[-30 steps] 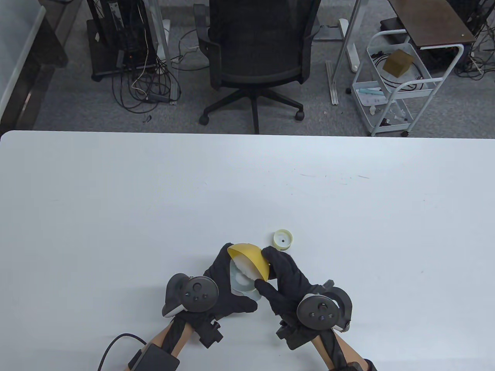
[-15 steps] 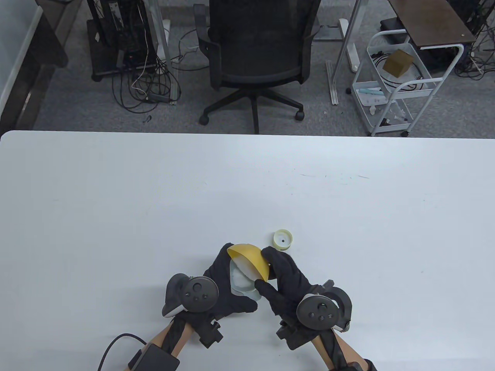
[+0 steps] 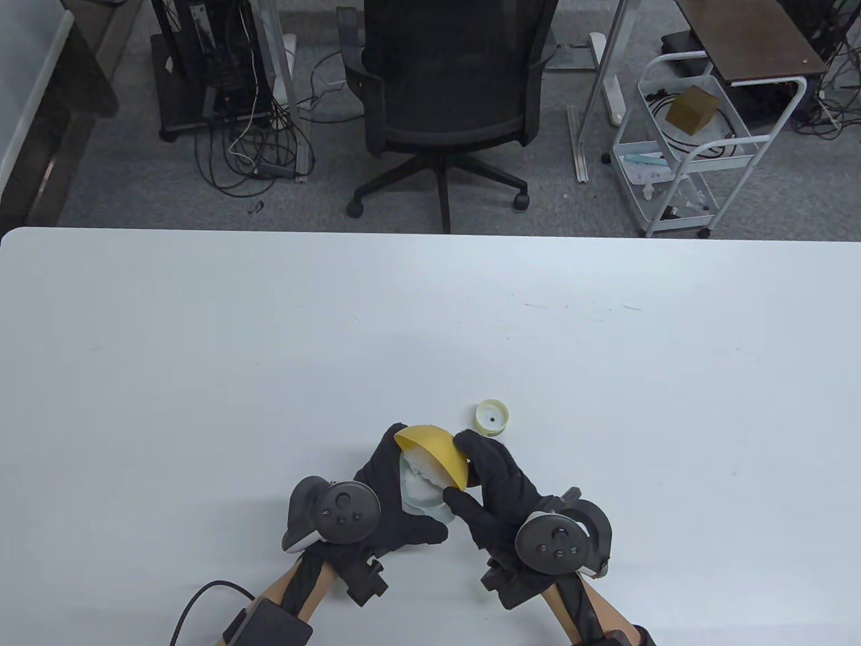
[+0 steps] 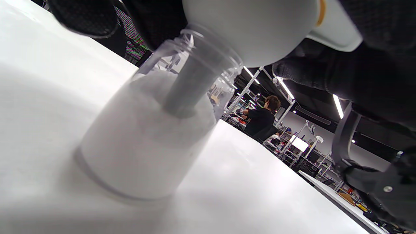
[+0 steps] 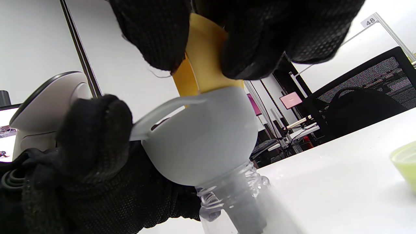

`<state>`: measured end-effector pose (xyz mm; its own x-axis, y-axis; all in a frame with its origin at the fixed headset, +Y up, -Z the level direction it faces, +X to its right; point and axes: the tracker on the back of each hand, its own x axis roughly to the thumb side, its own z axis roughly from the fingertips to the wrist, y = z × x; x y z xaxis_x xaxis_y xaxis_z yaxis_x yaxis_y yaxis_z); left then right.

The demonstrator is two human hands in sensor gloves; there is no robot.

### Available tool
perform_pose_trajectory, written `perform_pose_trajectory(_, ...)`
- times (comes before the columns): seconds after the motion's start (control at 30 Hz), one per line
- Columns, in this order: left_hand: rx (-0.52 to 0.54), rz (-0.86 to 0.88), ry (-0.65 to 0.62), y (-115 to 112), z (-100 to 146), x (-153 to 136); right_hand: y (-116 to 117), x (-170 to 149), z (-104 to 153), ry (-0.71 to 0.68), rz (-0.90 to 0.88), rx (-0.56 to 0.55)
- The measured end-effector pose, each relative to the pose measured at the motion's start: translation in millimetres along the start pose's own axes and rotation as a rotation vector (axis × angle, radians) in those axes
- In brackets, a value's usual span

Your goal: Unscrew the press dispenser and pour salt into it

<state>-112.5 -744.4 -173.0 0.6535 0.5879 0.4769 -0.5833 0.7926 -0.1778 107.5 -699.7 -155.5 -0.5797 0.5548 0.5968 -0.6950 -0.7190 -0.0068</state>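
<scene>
While the yellow bowl (image 3: 437,452) is tipped over the funnel (image 5: 201,136), salt slides down into the clear bottle (image 4: 152,130), which stands on the tabletop (image 3: 202,350) close to its near edge, about the middle. The bottle already looks well filled in the left wrist view, so one risk is that the salt backs up in the funnel and spills over its rim if the pouring goes on too fast.

The right hand (image 3: 494,484) grasps the bowl by its side, fingers (image 5: 253,42) clenched on the yellow wall. If this grip tips further at once, the heap of salt could fall in one lump and miss the funnel.

The left hand (image 3: 390,501) is at the funnel and the bottle neck; how tightly it holds I cannot tell. If it lets go, I think the funnel may tilt and the bottle may topple.

The unscrewed cap (image 3: 492,416) lies just beyond the right hand, apart from it; a wide movement could knock it away.
</scene>
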Motion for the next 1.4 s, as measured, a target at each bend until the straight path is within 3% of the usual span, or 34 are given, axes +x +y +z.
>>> perform_pose_trajectory(0.43,0.000,0.000,0.000,0,0,0,0,-1,0,0.006,-0.013,-0.001)
perform_pose_trajectory(0.67,-0.001,-0.013,-0.005,0,0,0,0,-8,0,0.050,-0.104,-0.013)
perform_pose_trajectory(0.97,-0.001,-0.026,-0.007,-1,1,1,-2,-38,2,0.225,-0.482,-0.059)
perform_pose_trajectory(1.2,-0.001,-0.026,-0.007,-1,1,1,5,-80,11,0.500,-1.035,-0.104)
perform_pose_trajectory(1.4,-0.001,-0.026,-0.007,-1,1,1,3,-104,18,0.609,-1.057,-0.110)
